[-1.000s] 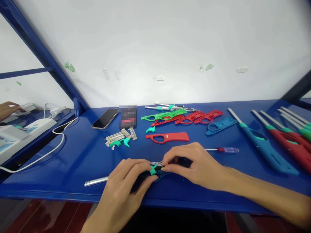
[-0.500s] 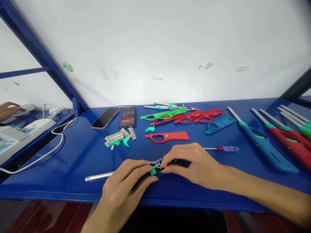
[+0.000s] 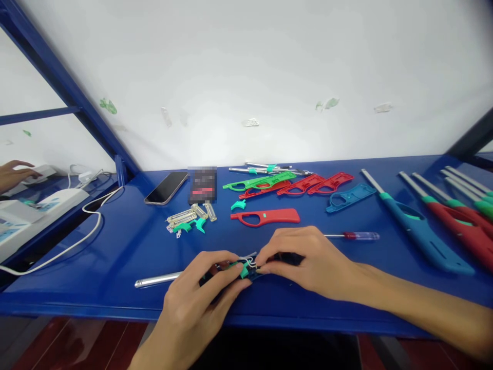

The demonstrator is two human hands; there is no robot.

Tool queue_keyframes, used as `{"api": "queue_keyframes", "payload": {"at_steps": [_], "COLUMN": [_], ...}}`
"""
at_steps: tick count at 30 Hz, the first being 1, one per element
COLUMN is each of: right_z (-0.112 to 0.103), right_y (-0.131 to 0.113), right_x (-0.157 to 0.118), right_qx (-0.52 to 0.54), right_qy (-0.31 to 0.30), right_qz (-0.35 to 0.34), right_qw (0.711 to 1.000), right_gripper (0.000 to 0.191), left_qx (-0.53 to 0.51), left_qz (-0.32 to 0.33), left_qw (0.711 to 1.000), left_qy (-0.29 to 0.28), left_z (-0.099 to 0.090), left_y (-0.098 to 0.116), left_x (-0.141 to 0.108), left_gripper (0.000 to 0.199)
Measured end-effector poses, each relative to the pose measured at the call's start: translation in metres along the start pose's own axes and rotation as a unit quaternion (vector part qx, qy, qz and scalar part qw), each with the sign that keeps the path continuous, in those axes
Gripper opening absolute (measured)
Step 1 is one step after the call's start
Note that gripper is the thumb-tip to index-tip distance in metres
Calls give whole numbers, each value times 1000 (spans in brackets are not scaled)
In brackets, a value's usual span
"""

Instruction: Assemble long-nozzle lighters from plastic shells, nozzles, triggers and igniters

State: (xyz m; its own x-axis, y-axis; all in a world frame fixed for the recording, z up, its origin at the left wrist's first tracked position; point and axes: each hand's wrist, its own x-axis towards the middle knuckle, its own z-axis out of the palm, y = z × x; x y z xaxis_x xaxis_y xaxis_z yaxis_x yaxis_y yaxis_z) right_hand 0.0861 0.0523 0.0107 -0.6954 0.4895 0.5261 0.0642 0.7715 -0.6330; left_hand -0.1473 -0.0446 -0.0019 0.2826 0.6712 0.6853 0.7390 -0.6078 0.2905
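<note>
Near the front edge of the blue table, my left hand (image 3: pixel 204 293) is closed on a dark blue lighter shell, mostly hidden beneath the fingers. A silver metal tube (image 3: pixel 157 279) sticks out to the left of that hand. My right hand (image 3: pixel 304 259) pinches at the shell's middle, where thin white wires (image 3: pixel 247 259) loop up; whatever small part lies between its fingertips is hidden. Between the two hands shows a green trigger piece (image 3: pixel 245 270), touched by my left fingers. Just behind my right hand lies a screwdriver (image 3: pixel 360 236).
A red shell (image 3: pixel 285 216), more open shells, clear tanks (image 3: pixel 183 218) and green pieces lie behind my hands. A phone (image 3: pixel 166 188) is at the back left. Several long lighters, including a blue one (image 3: pixel 423 231), lie right. Another person's hand (image 3: pixel 15 174) is far left.
My left fingers have shifted slightly, and more of the green piece shows under them. My right hand has stayed almost in place at the wires.
</note>
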Motion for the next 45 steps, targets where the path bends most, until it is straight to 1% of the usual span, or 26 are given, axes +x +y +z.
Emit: {"api": "queue_keyframes", "payload": {"at_steps": [5, 12, 19, 23, 26, 31, 45], "right_z": [0, 0, -1, -1, -1, 1, 0], "right_y": [0, 0, 0, -1, 0, 3, 1], "right_x": [1, 1, 0, 1, 2, 2, 2], "right_qx": [1, 1, 4, 6, 9, 19, -2], "right_qy": [-1, -5, 1, 3, 3, -4, 5], "right_qz": [4, 12, 16, 24, 30, 15, 20], "right_qw": [1000, 1000, 1000, 1000, 1000, 1000, 1000], "right_gripper": [5, 6, 6, 6, 10, 15, 9], "left_qx": [5, 5, -16, -4, -2, 1, -7], "left_qz": [-6, -6, 3, -3, -9, -7, -14], "left_qw": [1000, 1000, 1000, 1000, 1000, 1000, 1000], "left_qy": [4, 2, -4, -3, -6, -1, -26], "left_z": [0, -2, -6, -6, -5, -4, -5], "left_y": [0, 0, -2, -1, 0, 1, -3], "left_x": [0, 3, 3, 4, 5, 7, 1], "left_gripper": [17, 9, 22, 21, 20, 19, 18]}}
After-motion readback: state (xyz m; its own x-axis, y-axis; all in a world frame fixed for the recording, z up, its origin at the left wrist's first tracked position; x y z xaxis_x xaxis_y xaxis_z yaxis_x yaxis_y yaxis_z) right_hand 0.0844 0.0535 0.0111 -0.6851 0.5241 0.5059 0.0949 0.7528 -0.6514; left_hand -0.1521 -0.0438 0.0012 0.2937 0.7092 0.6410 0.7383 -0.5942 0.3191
